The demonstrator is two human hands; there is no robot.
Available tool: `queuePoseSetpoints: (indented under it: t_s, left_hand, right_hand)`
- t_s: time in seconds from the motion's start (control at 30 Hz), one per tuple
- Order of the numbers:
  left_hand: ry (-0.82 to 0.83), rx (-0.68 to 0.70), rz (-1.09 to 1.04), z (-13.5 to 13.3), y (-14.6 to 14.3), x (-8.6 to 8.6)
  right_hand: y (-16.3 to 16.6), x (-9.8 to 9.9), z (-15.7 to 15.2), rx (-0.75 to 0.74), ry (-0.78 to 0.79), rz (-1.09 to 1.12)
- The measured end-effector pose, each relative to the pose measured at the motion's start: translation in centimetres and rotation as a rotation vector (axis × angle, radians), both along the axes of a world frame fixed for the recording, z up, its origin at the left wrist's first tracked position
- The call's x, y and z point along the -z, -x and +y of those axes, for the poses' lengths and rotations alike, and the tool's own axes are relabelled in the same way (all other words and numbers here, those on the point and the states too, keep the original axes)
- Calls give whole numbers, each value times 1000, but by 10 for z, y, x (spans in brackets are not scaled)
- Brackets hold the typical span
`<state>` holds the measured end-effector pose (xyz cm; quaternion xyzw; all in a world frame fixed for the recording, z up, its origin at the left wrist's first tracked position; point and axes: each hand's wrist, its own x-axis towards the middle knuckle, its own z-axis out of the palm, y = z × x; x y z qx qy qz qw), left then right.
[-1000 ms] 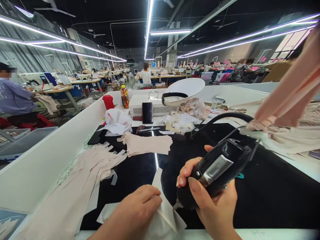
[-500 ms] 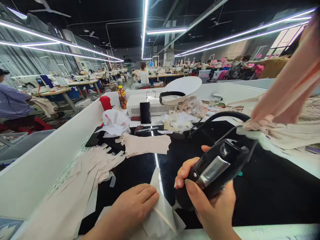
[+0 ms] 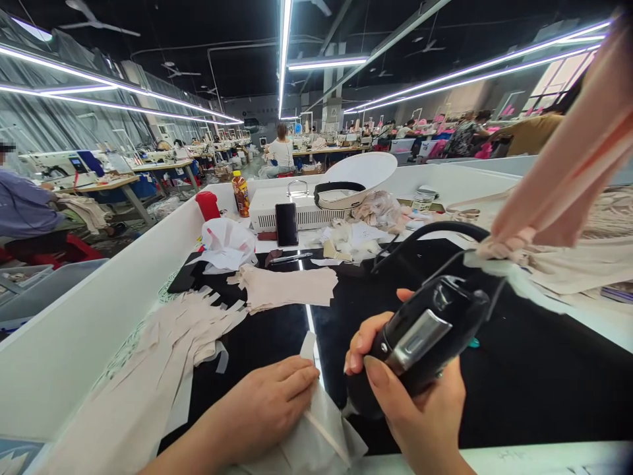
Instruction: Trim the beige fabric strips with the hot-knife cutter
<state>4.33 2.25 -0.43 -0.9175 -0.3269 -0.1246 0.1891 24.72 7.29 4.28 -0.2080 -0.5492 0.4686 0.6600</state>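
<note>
My left hand (image 3: 277,399) bears down on a thin pale cloth piece (image 3: 324,432), its fingers together and bent over the cloth's edge. A narrow end of the cloth shows beyond the fingertips, and a pale strip runs along the near part. What lies under my palm is hidden. Close by on the right, my right hand (image 3: 390,369) wraps round a black corded hand tool (image 3: 432,323) with a silver plate on its side. The tool is tilted, with its rounded end low beside the cloth. Its working face is hidden.
Cut cream pieces (image 3: 163,356) spread at left; a smaller stack (image 3: 289,287) lies ahead on the black board (image 3: 539,376). Behind stand a phone (image 3: 286,224), a white vented box (image 3: 271,208) and a bottle (image 3: 241,193). Pink cloth (image 3: 558,171) hangs at right by the tool's cord.
My left hand has slid slightly forward and right, covering more of the cloth's narrow end. My right hand and the black tool are nearly unmoved.
</note>
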Motion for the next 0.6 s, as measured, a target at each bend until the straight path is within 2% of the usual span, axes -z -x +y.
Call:
queuePoseSetpoints:
  t_s: [0.1, 0.3, 0.6]
  left_hand:
    - [49, 20, 10, 1, 1, 0]
    - [177, -59, -80, -7, -4, -7]
    - [-7, -110, -49, -23, -9, 6]
  right_hand:
    - [5, -2, -5, 35, 70, 47]
    - [8, -8, -10, 50, 109, 48]
    - [7, -10, -10, 46, 112, 54]
